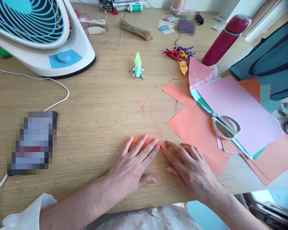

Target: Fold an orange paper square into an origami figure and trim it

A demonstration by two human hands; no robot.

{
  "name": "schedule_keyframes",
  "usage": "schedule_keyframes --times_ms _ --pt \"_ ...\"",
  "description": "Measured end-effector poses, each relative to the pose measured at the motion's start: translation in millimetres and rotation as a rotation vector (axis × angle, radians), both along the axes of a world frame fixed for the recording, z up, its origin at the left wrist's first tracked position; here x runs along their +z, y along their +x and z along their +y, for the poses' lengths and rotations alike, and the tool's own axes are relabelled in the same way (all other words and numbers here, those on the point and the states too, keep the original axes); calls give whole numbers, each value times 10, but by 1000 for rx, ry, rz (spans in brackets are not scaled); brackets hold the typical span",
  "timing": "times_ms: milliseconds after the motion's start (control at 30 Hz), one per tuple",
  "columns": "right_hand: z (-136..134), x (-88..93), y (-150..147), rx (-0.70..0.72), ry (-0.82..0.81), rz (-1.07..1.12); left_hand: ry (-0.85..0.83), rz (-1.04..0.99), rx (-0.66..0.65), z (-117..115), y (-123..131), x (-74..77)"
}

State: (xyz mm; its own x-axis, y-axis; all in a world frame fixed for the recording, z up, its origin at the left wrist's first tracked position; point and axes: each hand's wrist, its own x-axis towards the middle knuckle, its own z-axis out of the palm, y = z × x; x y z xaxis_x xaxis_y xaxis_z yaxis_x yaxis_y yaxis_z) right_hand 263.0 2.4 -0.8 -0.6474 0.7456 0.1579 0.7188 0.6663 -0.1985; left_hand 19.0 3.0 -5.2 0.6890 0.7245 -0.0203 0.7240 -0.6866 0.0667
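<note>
Here, low in the frame's middle, our left hand (134, 164) and right hand (189, 166) lie flat, grip wide, fingertips pressing the folded orange paper (138, 141) on the table (98, 105).

Folded orange paper (144, 141) mostly hidden under fingertips of left hand (132, 169) and right hand (189, 166). Pixelated phone (33, 142) well left of grip. Fan (38, 35) far beyond-left, cropped by edge. Pixelated patch (186, 24) far beyond, unreadable.

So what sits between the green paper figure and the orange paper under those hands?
Head view: only bare desk wood, faintly red-stained, between green paper figure and folded orange paper.
</note>
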Motion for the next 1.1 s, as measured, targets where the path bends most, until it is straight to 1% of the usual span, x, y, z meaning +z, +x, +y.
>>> schedule_keyframes --times_ms 300,467,667,900,1100 --pt "-32 -46 -35 -59 19 1 0 -3 7 3 13 13" --pt "-40 -40 0 -13 -1 37 -4 -5 10 5 21 6" --pt "-54 -29 18 3 72 78 -18 7 10 6 26 17" --pt "-74 -32 -42 -37 166 -10 -10 10 10 4 29 20" --pt "-92 -22 -25 -30 140 0 -38 15 30 -1 42 16"
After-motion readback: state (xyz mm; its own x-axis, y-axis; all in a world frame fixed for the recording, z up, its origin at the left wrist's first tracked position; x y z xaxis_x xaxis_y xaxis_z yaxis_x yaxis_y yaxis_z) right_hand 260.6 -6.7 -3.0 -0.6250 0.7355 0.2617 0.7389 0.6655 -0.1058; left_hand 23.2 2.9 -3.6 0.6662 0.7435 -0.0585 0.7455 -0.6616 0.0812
